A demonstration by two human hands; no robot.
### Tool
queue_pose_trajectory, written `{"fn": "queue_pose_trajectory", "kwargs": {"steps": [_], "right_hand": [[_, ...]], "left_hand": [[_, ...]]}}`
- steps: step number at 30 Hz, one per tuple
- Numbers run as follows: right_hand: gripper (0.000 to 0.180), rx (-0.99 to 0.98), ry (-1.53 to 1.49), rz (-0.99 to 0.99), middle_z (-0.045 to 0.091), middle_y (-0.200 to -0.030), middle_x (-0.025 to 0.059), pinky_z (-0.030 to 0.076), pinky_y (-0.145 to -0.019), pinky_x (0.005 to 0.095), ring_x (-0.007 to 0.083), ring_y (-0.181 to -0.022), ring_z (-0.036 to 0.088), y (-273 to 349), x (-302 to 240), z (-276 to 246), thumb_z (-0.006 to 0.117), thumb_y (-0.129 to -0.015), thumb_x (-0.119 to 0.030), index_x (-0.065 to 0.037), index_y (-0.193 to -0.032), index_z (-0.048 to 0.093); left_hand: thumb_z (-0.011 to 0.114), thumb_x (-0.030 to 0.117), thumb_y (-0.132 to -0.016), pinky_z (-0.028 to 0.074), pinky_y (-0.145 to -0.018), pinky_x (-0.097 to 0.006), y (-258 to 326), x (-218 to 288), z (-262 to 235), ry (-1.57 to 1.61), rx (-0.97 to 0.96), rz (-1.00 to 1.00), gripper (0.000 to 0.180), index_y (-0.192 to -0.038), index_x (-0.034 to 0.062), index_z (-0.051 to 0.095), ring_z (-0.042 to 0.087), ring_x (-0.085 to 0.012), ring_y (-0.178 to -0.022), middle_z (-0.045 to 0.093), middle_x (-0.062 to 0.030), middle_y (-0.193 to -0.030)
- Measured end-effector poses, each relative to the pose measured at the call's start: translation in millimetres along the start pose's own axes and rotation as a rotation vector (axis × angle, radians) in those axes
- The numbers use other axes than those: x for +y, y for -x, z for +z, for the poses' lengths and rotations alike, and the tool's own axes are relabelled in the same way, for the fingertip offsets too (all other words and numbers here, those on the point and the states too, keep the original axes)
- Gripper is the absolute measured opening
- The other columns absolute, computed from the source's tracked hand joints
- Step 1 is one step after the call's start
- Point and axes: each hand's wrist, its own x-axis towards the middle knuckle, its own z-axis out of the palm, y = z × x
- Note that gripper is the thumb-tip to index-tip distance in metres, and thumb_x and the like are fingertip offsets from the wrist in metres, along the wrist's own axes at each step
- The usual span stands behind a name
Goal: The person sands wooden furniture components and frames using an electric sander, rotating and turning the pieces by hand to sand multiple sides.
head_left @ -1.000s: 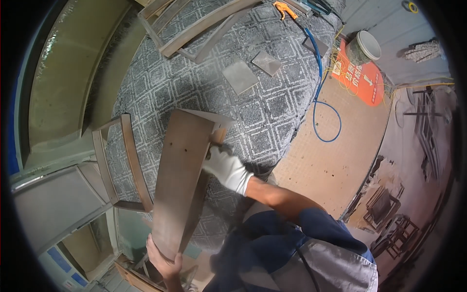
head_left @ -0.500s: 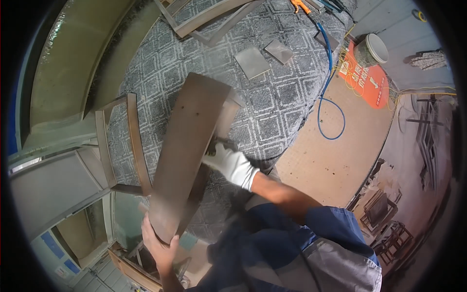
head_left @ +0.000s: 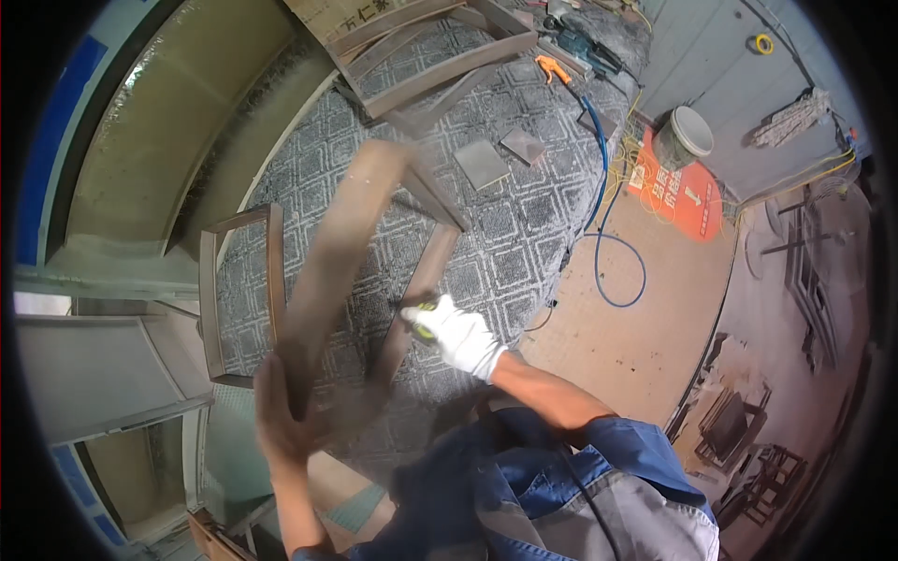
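A brown wooden frame (head_left: 341, 243), made of boards joined in a long open rectangle, stands tilted over the patterned grey cloth in front of me and is blurred by motion. My bare left hand (head_left: 283, 411) grips its near left corner. In a white glove, my right hand (head_left: 460, 338) is closed on a small yellow-green and dark thing (head_left: 426, 321) at the frame's right-hand board. The fingers mostly hide that thing, and I cannot make out its kind. Another brown frame (head_left: 276, 271) rests on the cloth to the left.
The cloth-covered table (head_left: 524, 234) bears more brown frames (head_left: 449, 65) at the far side and two flat grey pieces (head_left: 482, 165). An orange air gun (head_left: 552, 68) on a blue hose (head_left: 603, 168) lies far right. A white bucket (head_left: 687, 136) stands beyond the right edge.
The frame has turned in my left hand, so its open inside now shows where a broad board face was. My right hand has shifted slightly right and nearer. The view has also shifted.
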Motion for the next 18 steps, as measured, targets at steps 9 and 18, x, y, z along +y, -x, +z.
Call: {"fn": "queue_pose_trajectory", "kwargs": {"steps": [9, 18], "right_hand": [[0.066, 0.122, 0.392, 0.151, 0.060, -0.109, 0.0159, 0.060, -0.071, 0.0405, 0.0337, -0.079, 0.070, 91.0, -39.9, -130.3, 0.086, -0.084, -0.029, -0.032, -0.147, 0.064], [0.063, -0.083, 0.423, 0.020, 0.063, -0.129, 0.0170, 0.062, -0.069, 0.0401, 0.0346, -0.083, 0.073, 106.4, -28.2, -109.7, 0.087, -0.082, -0.029, -0.036, -0.142, 0.069]], "left_hand": [[0.059, 0.007, -0.099, 0.053, -0.086, -0.059, -117.6, -192.2, 61.1, 0.014, -0.066, 0.036, 0.037, -0.133, -0.0028, 0.066, 0.065, -0.0549, -0.101, 0.070, -0.0334, -0.109], [0.066, 0.024, -0.102, 0.052, -0.097, -0.059, -39.1, -210.5, 236.7, 0.190, -0.186, -0.154, 0.040, -0.137, 0.0043, 0.065, 0.066, -0.0537, -0.112, 0.070, -0.0323, -0.122]]}}
